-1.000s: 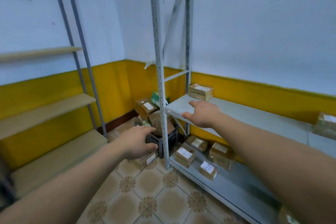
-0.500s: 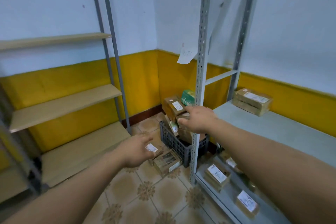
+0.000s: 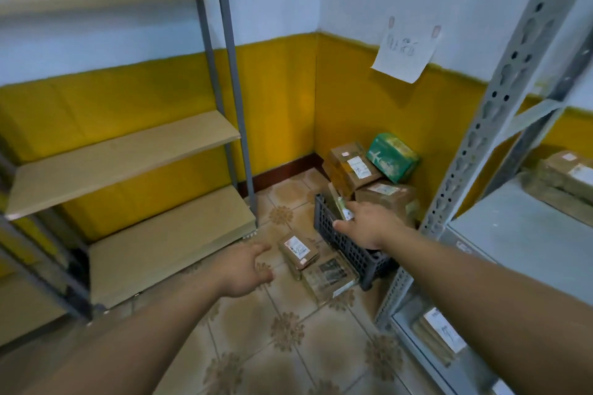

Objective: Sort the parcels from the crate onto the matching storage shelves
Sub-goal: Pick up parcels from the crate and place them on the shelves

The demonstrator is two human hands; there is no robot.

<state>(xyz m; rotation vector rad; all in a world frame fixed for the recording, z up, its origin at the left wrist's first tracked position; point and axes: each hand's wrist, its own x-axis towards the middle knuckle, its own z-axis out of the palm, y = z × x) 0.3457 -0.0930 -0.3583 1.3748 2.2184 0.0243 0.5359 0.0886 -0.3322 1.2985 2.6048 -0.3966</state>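
Closest on my right, a labelled parcel [image 3: 441,332] lies on the bottom level of the grey metal rack [image 3: 513,240]. My left hand [image 3: 244,269] hangs above the tiled floor [image 3: 288,346], fingers loosely spread, holding nothing. Just beyond it two small parcels [image 3: 298,249] lie on the floor against the dark crate [image 3: 337,240]. My right hand [image 3: 369,226] reaches over the crate, fingers straight; whether they touch the slim parcel [image 3: 340,205] at its edge I cannot tell. Brown parcels [image 3: 351,167] and a green one [image 3: 393,157] pile up behind, wooden shelves [image 3: 128,157] stand left, and a paper note [image 3: 406,53] hangs on the wall
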